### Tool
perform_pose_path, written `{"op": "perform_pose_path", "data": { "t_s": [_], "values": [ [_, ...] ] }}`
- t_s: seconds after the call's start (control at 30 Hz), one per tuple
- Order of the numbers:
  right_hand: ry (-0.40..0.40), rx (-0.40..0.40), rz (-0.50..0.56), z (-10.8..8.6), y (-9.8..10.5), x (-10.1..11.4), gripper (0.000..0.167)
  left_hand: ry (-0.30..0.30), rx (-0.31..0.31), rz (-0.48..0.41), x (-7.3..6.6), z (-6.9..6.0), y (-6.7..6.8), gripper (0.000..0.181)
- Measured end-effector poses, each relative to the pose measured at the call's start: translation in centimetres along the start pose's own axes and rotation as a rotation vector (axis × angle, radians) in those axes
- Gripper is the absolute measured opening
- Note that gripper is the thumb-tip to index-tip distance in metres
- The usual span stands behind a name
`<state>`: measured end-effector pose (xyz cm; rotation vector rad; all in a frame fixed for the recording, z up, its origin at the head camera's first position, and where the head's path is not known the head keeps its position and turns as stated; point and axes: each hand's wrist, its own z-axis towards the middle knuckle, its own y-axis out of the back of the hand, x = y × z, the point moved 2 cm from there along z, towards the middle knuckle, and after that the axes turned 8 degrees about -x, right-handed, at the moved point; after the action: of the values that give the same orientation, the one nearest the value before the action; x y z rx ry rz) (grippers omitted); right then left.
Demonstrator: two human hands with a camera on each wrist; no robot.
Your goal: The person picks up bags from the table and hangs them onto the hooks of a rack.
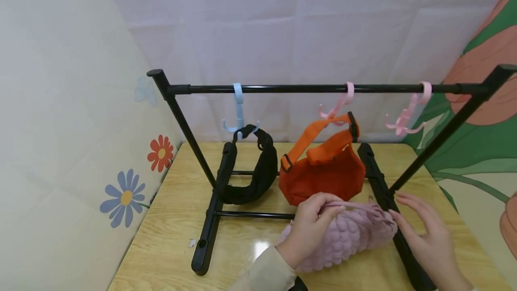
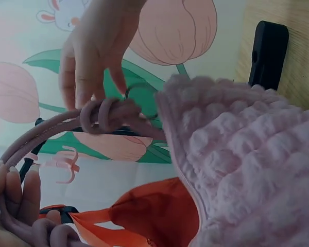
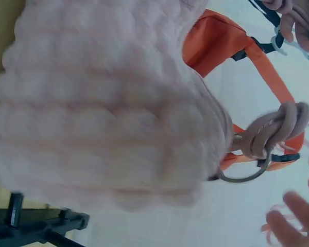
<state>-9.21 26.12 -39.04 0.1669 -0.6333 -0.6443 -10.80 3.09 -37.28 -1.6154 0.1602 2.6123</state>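
Observation:
A mauve handbag (image 1: 347, 237) with a puffy, bubbled surface hangs over the table's front right. My left hand (image 1: 313, 223) grips its tubular strap (image 2: 28, 136) at the top of the loop. At the strap's knotted end, beside a metal ring, is my right hand (image 1: 424, 237), fingers extended and apart; whether its fingertips touch the bag I cannot tell. In the left wrist view the right hand (image 2: 95, 56) reaches down toward the knot (image 2: 103, 116). The right wrist view shows the bag (image 3: 108, 113) large and slightly blurred.
A black rack's rail (image 1: 291, 89) carries a blue hook (image 1: 238, 109) with a black bag (image 1: 258, 183), a pink hook (image 1: 342, 100) with an orange bag (image 1: 323, 176), and another pink hook (image 1: 408, 113) at right. The rack's feet (image 1: 206, 241) stand on a wooden table (image 1: 161, 255).

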Motion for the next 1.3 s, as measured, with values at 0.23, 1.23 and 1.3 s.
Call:
{"op": "perform_pose_path", "data": {
  "t_s": [0.23, 1.23, 1.3],
  "values": [
    [0.059, 0.325, 0.087, -0.1, -0.5, 1.0, 0.045, -0.015, -0.02, 0.026, -0.3, 0.0, -0.6, 0.013],
    [0.088, 0.195, 0.192, 2.5, 0.9, 0.3, 0.025, -0.221, 0.113, 0.371, -0.8, -0.2, -0.9, 0.016],
    [0.095, 0.163, 0.16, 3.1, 1.3, 0.5, 0.021, -0.222, 0.138, 0.442, -0.6, -0.2, -0.8, 0.018]
  ]
}}
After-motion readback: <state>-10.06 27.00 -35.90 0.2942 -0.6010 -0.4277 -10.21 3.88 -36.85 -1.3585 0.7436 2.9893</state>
